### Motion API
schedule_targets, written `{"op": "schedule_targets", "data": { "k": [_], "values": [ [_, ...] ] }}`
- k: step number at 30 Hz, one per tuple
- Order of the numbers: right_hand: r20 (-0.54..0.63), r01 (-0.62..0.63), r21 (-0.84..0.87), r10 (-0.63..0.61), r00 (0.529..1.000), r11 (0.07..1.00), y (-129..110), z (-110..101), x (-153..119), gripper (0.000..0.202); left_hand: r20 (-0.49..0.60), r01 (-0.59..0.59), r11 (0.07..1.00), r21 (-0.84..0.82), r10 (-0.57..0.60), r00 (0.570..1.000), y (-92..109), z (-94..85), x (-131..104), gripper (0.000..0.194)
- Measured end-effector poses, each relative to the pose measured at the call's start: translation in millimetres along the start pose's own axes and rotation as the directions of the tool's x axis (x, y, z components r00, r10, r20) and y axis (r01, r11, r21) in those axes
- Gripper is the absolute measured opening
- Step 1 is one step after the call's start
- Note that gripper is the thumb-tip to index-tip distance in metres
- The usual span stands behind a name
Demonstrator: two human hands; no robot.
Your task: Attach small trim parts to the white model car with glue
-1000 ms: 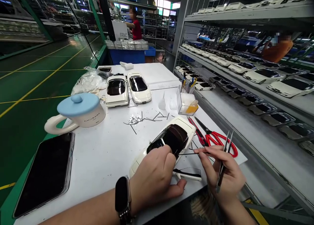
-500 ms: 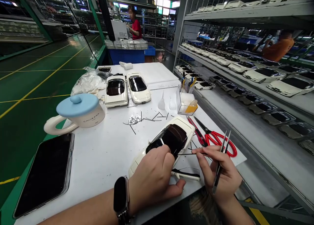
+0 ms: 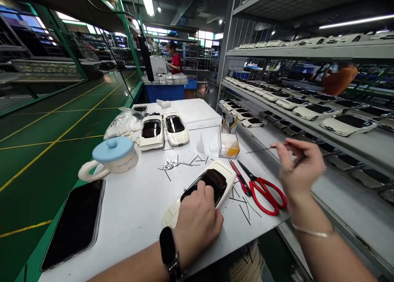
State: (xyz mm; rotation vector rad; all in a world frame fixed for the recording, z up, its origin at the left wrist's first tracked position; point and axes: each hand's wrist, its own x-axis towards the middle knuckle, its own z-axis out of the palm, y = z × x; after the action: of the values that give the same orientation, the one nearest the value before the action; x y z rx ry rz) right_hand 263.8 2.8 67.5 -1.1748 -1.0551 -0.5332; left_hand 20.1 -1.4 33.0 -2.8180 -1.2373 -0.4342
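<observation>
A white model car (image 3: 226, 172) with a dark roof and windows lies slantwise on the white table. My left hand (image 3: 200, 216) is closed over its near side, fingers curled onto the dark window area and hiding part of the body. Off to the right, my right hand (image 3: 301, 167) is raised beyond the table edge, slightly blurred. Its thumb and fingers pinch a thin black strip (image 3: 259, 150) that points left. Something dark, possibly the tweezers, lies inside this hand, but I cannot make it out clearly. Red-handled scissors (image 3: 267, 196) and a red utility knife (image 3: 240, 178) rest beside the car.
Black strip offcuts (image 3: 244, 208) and small silvery pieces (image 3: 170, 163) are scattered on the table. A blue-lidded mug (image 3: 118, 161), a phone (image 3: 74, 224), two more model cars (image 3: 176, 130) and a clear box (image 3: 228, 144) stand around. A shelf rack (image 3: 277, 97) of cars runs along the right.
My right hand has moved up and right, away from the car, with the black strip. The open door-like part beside the car no longer shows. My left hand stays on the car; the view tilted up.
</observation>
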Motion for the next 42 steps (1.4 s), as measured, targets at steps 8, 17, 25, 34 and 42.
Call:
{"op": "schedule_targets", "data": {
  "k": [8,17,25,34,42],
  "values": [
    [0.339,0.020,-0.284,0.081,0.937,0.959,52,53,27,0.018,0.070,0.116,0.993,-0.013,-0.115,0.991,4,-14.0,35,0.047],
    [0.647,0.093,-0.319,0.145,0.749,0.943,35,44,3,0.046,0.130,0.153,0.986,-0.065,-0.144,0.981,-1,0.1,46,0.083],
    [0.939,0.090,-0.001,-0.030,0.343,0.996,-2,35,-42,0.030,0.168,0.061,0.991,-0.122,-0.040,0.985,-9,-3.3,42,0.076],
    [0.968,0.036,-0.113,0.102,0.229,0.993,-13,28,-70,0.027,0.189,-0.207,0.937,-0.281,0.265,0.946,-43,-21.5,19,0.092],
    [0.944,0.047,-0.192,0.171,0.283,0.980,-23,22,-75,0.023,0.170,-0.259,0.931,-0.257,0.307,0.936,-39,-23.8,19,0.074]
  ]
}}
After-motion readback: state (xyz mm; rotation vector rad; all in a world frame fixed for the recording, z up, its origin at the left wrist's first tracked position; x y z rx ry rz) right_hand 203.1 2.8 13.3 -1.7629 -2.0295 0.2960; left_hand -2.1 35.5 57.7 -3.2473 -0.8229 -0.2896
